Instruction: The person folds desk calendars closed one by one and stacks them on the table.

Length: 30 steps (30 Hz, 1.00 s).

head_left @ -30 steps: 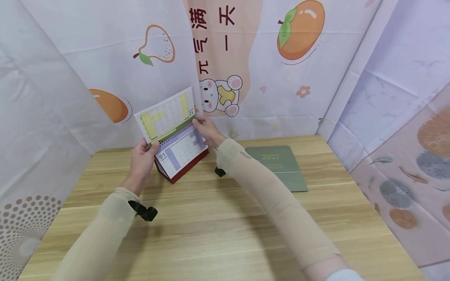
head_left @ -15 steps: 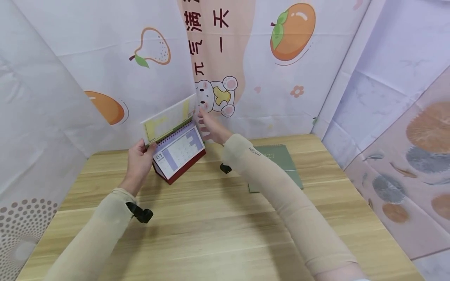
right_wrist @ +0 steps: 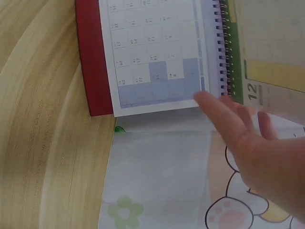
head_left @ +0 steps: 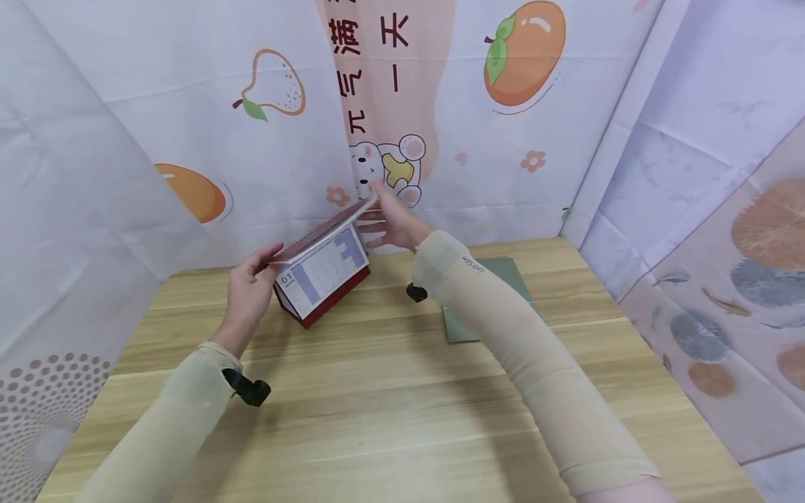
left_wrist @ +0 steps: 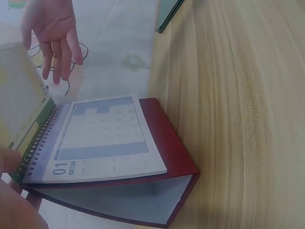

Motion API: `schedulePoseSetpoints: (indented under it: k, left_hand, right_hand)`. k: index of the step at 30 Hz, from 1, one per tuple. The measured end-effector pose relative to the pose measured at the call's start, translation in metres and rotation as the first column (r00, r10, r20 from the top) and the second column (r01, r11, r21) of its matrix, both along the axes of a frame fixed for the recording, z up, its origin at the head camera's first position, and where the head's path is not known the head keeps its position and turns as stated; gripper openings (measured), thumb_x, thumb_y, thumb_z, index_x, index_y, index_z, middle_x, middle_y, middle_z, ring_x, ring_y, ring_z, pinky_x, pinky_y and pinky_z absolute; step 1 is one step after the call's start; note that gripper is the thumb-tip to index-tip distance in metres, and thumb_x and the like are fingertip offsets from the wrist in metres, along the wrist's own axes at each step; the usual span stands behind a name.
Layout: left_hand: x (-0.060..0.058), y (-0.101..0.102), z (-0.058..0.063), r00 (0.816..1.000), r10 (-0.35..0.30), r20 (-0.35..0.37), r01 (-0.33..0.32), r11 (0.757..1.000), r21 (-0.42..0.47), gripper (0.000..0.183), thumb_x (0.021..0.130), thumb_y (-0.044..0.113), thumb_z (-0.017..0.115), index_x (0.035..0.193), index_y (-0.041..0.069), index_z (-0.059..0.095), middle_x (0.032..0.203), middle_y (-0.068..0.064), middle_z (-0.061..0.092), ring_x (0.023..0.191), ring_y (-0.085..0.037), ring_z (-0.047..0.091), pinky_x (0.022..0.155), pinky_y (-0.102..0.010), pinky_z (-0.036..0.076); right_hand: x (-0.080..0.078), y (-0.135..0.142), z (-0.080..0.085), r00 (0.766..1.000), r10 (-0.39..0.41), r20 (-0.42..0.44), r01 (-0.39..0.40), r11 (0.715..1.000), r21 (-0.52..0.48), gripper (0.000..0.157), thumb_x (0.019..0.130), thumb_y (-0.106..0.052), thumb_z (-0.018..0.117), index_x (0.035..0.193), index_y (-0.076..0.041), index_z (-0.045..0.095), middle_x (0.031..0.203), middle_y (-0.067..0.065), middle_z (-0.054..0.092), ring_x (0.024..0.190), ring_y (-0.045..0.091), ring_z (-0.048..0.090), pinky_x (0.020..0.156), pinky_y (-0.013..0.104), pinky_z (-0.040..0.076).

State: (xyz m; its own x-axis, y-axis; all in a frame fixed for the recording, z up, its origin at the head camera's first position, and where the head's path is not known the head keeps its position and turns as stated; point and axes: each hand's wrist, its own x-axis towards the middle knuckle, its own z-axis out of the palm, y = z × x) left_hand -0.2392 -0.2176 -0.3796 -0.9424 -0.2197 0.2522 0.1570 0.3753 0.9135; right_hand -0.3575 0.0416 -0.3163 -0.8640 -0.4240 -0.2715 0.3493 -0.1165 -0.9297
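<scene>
A spiral-bound desk calendar (head_left: 330,272) with a red base stands tilted toward me near the table's back left, its 01 page facing out. My left hand (head_left: 247,290) pinches it at the left end of the spiral binding (left_wrist: 40,143). The upper page block (right_wrist: 274,43), marked 12, is lifted over the binding; in the head view it is seen almost edge-on. My right hand (head_left: 399,220) is beside the right end of that block, fingers extended and spread. In the right wrist view its index finger or thumb overlaps the page corner; I cannot tell whether they touch.
A green calendar (head_left: 462,328) lies on the wooden table (head_left: 352,405) to the right, partly covered by my right forearm. A printed cloth (head_left: 497,168) hangs close behind the table's back edge. Black wrist cameras (head_left: 251,390) are strapped on both forearms.
My right hand has let go of the calendar's right end and drawn slightly right, fingers spreading. The upper page block has tipped forward. My left hand has kept its hold.
</scene>
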Motion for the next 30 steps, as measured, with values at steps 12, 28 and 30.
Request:
schedulePoseSetpoints:
  k: [12, 28, 30]
  left_hand:
    - [0.013, 0.0, 0.009, 0.995, 0.052, 0.087, -0.053, 0.999, 0.009, 0.045, 0.101, 0.014, 0.06, 0.145, 0.007, 0.052, 0.143, -0.014, 0.049, 0.123, -0.025, 0.046, 0.085, -0.025, 0.042]
    - [0.047, 0.015, 0.013, 0.873, -0.274, 0.403, 0.06, 0.881, 0.469, 0.041, 0.109, 0.043, 0.039, 0.137, 0.019, 0.021, 0.126, -0.002, 0.039, 0.108, -0.019, 0.057, 0.089, -0.035, 0.05]
    - [0.049, 0.015, 0.013, 0.86, -0.311, 0.404, 0.099, 0.88, 0.465, 0.041, 0.108, 0.045, 0.04, 0.135, 0.019, 0.023, 0.127, -0.005, 0.042, 0.106, -0.018, 0.065, 0.095, -0.039, 0.051]
  right_hand:
    - [0.002, 0.012, 0.01, 0.997, 0.073, -0.019, -0.069, 0.98, 0.186, 0.078, 0.102, -0.068, 0.029, 0.135, -0.004, 0.056, 0.118, 0.017, 0.061, 0.119, 0.038, 0.058, 0.101, 0.057, 0.047]
    - [0.005, 0.012, 0.004, 0.99, 0.11, -0.093, -0.065, 0.919, 0.389, 0.045, 0.104, -0.046, 0.053, 0.131, -0.01, 0.057, 0.116, 0.014, 0.066, 0.103, 0.031, 0.066, 0.096, 0.054, 0.052]
    - [0.005, 0.012, 0.003, 0.985, 0.141, -0.102, -0.082, 0.894, 0.441, 0.042, 0.103, -0.042, 0.058, 0.131, -0.01, 0.057, 0.115, 0.013, 0.067, 0.103, 0.03, 0.065, 0.092, 0.051, 0.054]
